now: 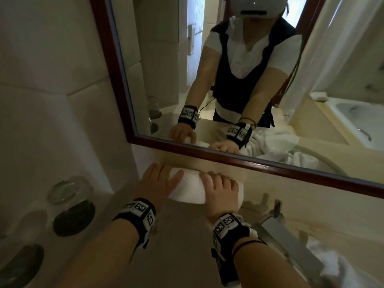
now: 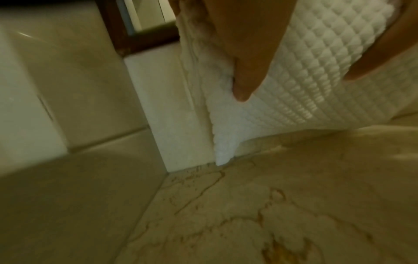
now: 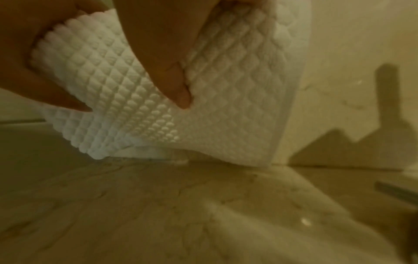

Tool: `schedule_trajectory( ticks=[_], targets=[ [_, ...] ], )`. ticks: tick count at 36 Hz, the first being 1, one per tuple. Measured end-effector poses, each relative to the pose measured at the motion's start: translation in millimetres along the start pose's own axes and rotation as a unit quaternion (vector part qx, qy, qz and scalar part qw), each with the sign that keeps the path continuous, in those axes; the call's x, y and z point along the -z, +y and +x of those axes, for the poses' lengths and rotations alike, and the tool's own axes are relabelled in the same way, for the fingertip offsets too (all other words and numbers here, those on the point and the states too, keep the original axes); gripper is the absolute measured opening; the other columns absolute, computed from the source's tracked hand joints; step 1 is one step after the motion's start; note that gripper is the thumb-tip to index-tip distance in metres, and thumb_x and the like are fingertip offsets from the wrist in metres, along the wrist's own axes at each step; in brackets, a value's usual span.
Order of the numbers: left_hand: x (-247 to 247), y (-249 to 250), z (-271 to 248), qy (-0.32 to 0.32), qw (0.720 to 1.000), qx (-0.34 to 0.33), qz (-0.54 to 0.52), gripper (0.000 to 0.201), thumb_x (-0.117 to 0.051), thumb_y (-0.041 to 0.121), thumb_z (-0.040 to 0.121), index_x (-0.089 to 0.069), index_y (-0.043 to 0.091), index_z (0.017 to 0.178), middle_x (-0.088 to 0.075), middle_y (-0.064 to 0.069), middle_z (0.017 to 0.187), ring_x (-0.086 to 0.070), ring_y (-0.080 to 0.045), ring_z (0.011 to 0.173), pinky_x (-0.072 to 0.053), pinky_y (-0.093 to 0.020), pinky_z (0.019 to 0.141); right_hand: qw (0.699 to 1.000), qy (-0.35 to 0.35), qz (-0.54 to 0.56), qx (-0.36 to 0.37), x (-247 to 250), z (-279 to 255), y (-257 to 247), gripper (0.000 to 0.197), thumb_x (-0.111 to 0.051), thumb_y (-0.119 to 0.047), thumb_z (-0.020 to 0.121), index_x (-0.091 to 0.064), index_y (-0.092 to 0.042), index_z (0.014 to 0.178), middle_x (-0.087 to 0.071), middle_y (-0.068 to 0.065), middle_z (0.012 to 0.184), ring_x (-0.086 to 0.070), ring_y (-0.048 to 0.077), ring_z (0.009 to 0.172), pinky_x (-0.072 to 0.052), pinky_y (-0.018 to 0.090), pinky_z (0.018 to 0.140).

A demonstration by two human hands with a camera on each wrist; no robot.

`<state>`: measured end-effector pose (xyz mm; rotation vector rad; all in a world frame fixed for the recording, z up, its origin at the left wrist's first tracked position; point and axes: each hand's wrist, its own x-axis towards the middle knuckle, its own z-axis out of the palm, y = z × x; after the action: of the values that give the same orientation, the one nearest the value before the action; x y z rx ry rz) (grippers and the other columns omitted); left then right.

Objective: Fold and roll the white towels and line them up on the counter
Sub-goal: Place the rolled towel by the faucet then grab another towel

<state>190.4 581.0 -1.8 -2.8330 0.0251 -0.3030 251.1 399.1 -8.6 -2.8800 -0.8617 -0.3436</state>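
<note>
- Loose white towels (image 1: 324, 258) lie heaped at the counter's (image 1: 176, 246) near right edge.
- Left hand (image 1: 160, 183) and right hand (image 1: 220, 192) curl over the rolled towel (image 1: 191, 190), gripping its ends.
- The roll sits at the counter's back edge, just beneath the mirror (image 1: 207, 80).

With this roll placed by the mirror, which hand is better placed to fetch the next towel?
Probably the right hand: the loose towels lie on its side. The left hand holds the rolled towel near the corner wall.

White waffle-textured towel (image 1: 192, 189), rolled, lying lengthwise on counter (image 1: 178, 246) against back wall under mirror.
</note>
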Motion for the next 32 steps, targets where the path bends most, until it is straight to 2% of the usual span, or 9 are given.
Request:
schedule_trajectory(
  ticks=[6,13,15,18,21,25,27,29,32],
  targets=[
    [-50,7,-9,-0.04,0.998,-0.024,-0.03,0.089,-0.086,0.031,0.044,-0.044,0.014,0.121,-0.068,-0.021,0.096,-0.063,-0.039,0.088,-0.052,-0.055,0.079,1.0,-0.014,0.009,0.016,-50,-14,-3,0.052,-0.048,-0.037,0.065,-0.057,-0.022,0.114,-0.068,0.011,0.101,-0.065,0.033,0.085,-0.05,0.045,0.077],
    [-63,21,-38,-0.083,0.994,0.013,-0.076,0.113,-0.089,0.046,0.028,-0.041,0.015,0.125,-0.055,-0.019,0.113,-0.042,-0.032,0.102,-0.049,-0.05,0.089,0.993,-0.114,0.003,0.01,-56,-25,-10,0.062,-0.053,-0.041,0.056,-0.043,-0.028,0.116,-0.067,0.006,0.098,-0.063,0.03,0.083,-0.04,0.041,0.081],
    [-62,22,-42,-0.068,0.995,0.014,-0.076,0.104,-0.083,0.05,0.038,-0.04,0.015,0.127,-0.051,-0.017,0.116,-0.044,-0.033,0.104,-0.031,-0.045,0.104,0.991,-0.134,-0.005,0.008,-47,-25,-13,0.081,-0.068,-0.043,0.05,-0.038,-0.026,0.123,-0.063,0.01,0.108,-0.06,0.033,0.094,-0.038,0.045,0.088],
    [-50,26,-42,-0.125,0.989,0.023,-0.07,0.103,-0.08,0.059,0.036,-0.053,0.014,0.125,-0.065,-0.02,0.109,-0.061,-0.039,0.099,-0.024,-0.041,0.102,0.983,-0.181,-0.014,0.024,-44,-34,-17,0.095,-0.069,-0.037,0.066,-0.005,-0.026,0.136,-0.029,0.016,0.14,-0.032,0.037,0.128,-0.018,0.052,0.108],
    [-49,26,-41,-0.134,0.99,-0.001,-0.05,0.096,-0.086,0.051,0.033,-0.065,0.006,0.115,-0.067,-0.023,0.104,-0.068,-0.041,0.09,-0.023,-0.04,0.104,0.982,-0.184,-0.002,0.03,-36,-43,-16,0.101,-0.07,-0.037,0.066,0.002,-0.028,0.136,-0.023,0.014,0.144,-0.024,0.037,0.133,-0.01,0.05,0.11],
    [-44,30,-29,-0.128,0.991,0.01,-0.028,0.113,-0.09,0.042,0.04,-0.041,0.003,0.134,-0.063,-0.023,0.118,-0.065,-0.037,0.102,-0.047,-0.046,0.095,0.965,-0.258,0.009,0.051,-26,-46,0,0.097,-0.06,-0.03,0.081,0.01,-0.03,0.149,-0.002,0.009,0.153,-0.003,0.032,0.141,0.0,0.045,0.115],
    [-30,34,-20,-0.195,0.981,0.021,-0.01,0.097,-0.07,0.038,0.078,-0.013,0.005,0.149,-0.026,-0.022,0.151,-0.034,-0.035,0.136,-0.028,-0.043,0.112,0.966,-0.246,0.025,0.07,-23,-48,7,0.09,-0.055,-0.027,0.086,0.008,-0.028,0.15,0.001,0.011,0.155,-0.001,0.031,0.142,0.001,0.042,0.115],
    [-21,40,-14,-0.244,0.969,0.028,-0.012,0.073,-0.04,0.028,0.097,0.007,0.011,0.15,0.004,-0.012,0.158,-0.006,-0.029,0.145,-0.006,-0.039,0.118,0.962,-0.261,0.025,0.072,-20,-50,10,0.09,-0.052,-0.023,0.087,0.012,-0.027,0.149,0.004,0.01,0.156,0.003,0.03,0.144,0.006,0.04,0.116],
    [-24,48,-10,-0.218,0.974,0.051,-0.022,0.078,-0.066,0.022,0.081,-0.027,-0.001,0.145,-0.028,-0.025,0.148,-0.035,-0.039,0.133,-0.03,-0.048,0.11,0.959,-0.276,0.024,0.054,-22,-46,9,0.091,-0.051,-0.019,0.087,0.015,-0.028,0.148,0.011,0.007,0.157,0.013,0.028,0.144,0.014,0.038,0.115]
  ],
)
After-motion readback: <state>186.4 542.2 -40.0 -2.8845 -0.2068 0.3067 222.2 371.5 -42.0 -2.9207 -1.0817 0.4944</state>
